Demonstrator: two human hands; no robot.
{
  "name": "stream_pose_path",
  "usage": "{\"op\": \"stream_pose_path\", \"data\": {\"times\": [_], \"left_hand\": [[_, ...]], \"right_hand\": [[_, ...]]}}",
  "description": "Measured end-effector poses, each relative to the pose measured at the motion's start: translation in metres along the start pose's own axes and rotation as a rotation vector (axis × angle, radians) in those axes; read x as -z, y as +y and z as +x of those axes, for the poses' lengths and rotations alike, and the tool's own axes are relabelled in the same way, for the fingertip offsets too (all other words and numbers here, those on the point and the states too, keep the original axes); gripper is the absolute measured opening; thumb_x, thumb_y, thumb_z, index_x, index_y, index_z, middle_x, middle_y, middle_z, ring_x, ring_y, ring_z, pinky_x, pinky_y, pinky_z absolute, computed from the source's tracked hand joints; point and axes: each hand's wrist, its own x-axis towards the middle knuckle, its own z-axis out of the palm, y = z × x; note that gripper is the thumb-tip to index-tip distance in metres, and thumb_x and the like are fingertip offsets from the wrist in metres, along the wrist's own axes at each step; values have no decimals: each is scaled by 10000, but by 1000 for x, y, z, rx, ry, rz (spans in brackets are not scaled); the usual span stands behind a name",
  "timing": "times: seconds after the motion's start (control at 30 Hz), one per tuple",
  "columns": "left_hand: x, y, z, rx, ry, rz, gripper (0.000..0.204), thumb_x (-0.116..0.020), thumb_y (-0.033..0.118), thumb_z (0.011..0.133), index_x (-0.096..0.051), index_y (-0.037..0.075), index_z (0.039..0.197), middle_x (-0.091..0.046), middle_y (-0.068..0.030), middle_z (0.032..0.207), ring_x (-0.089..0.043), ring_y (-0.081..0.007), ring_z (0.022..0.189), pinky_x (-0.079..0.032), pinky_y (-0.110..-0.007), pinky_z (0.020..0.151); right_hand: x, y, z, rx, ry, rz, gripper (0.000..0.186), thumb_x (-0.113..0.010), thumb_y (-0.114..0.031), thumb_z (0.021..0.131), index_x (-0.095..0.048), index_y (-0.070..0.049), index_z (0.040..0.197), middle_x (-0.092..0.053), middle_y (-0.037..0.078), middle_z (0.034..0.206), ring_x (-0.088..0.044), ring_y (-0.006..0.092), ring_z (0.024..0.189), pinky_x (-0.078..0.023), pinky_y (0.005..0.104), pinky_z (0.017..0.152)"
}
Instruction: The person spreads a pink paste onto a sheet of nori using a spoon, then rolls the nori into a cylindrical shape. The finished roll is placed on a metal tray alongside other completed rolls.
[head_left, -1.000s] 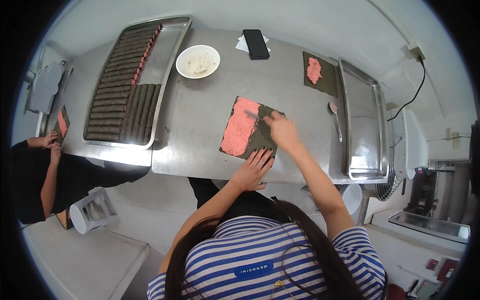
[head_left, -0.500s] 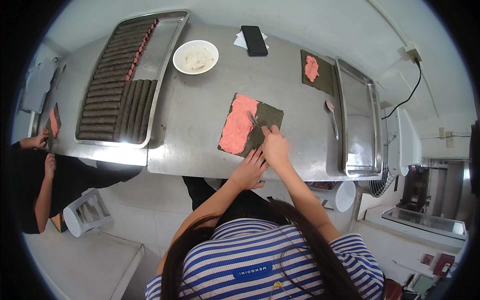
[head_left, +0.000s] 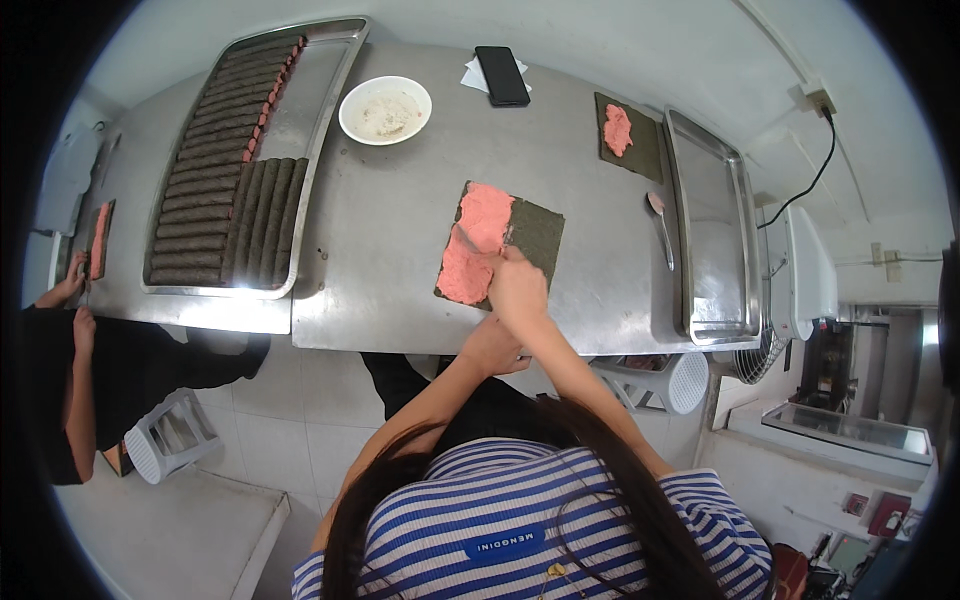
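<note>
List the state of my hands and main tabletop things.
Right hand: closed around utensil
Utensil: tip at pink paste
Left hand: partly hidden
Central sheet: flat, partly coated
Second sheet: flat, bearing paste heap
Bowl: upright, whitish contents
Phone: flat, screen dark
Loose spoon: smeared pink
Left tray: partly filled with rolls
Right tray: face up

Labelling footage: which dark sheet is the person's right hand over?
The middle sheet, under the right hand, with pink paste on its left part. The right sheet lies beside a tray, the left sheet by a co-worker's hand.
</note>
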Motion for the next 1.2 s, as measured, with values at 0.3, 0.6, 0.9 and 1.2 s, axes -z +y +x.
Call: {"op": "stream_pose_path", "data": {"times": [0.3, 0.6, 0.9, 1.2], "left_hand": [[1, 0, -1, -70, 49, 129, 798, -695, 472, 683, -487, -2, 1290, -478, -188, 1342, -369, -334, 1300, -200, -480, 1142], [27, 13, 4, 3, -100, 215, 839, -667, 451, 708, -414, -19, 1356, -387, -214, 1429, -350, -343, 1317, -222, -466, 1131], [1, -3, -1, -62, 65, 107, 806, -681, 455, 691, -454, -22, 1301, -453, -229, 1324, -338, -383, 1303, -195, -492, 1143], [15, 8, 2, -34, 16, 209, 832, -693, 466, 691, -427, -18, 1313, -446, -229, 1317, -321, -385, 1312, -181, -495, 1149]], "right_hand": [[-7, 9, 14, -101, 57, -121, 280, -517, -27, 799, -647, -45, 1046, -601, 174, 985, -648, 395, 782, -531, 473, 681], [18, 14, 27, -25, 93, 18, 201, -548, -40, 785, -653, 26, 943, -601, 221, 945, -647, 414, 772, -546, 458, 684], [-2, -6, 31, -5, 48, -69, 293, -527, -8, 780, -658, -11, 1042, -599, 197, 979, -653, 394, 798, -537, 459, 689], [2, 10, 52, 28, 41, -46, 284, -557, -14, 755, -681, -41, 1009, -611, 182, 979, -649, 397, 804, -533, 465, 709]]}}
